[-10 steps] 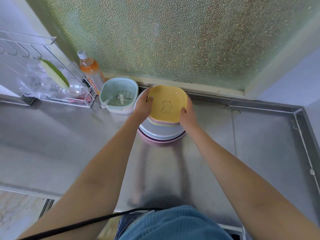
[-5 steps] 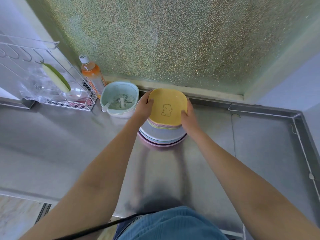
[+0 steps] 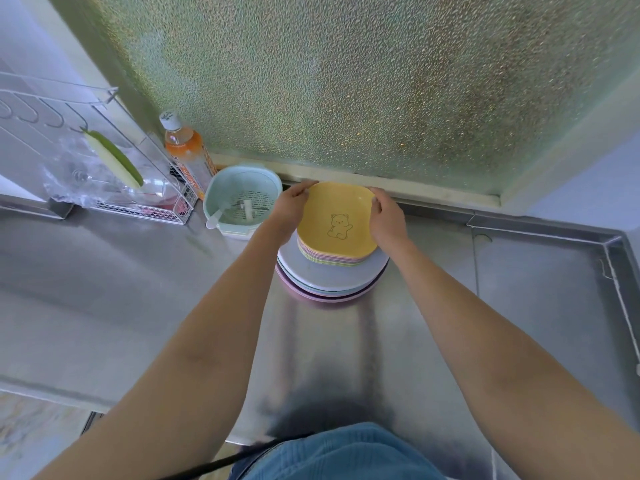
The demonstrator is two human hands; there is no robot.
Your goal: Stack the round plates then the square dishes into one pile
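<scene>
Both hands on the top dish of the pile.
Left hand [image 3: 289, 211] and right hand [image 3: 388, 218] grip opposite edges of the yellow square plastic dish [image 3: 337, 220]; round pastel plates [image 3: 332, 275] lie beneath on the steel tabletop [image 3: 346, 341].

Your top square dish [image 3: 337, 220] is yellow with a thin outlined bear drawn at its centre. Under it you have pink, lilac and green dish edges [image 3: 332, 259] (pastel, thinly layered), then round plates [image 3: 329, 282] in white, pale blue and pink. By the counter's [image 3: 138, 289] brushed grey back edge sit a mint strainer bowl [image 3: 242, 199] and an orange-labelled, white-capped bottle [image 3: 183, 150].
</scene>
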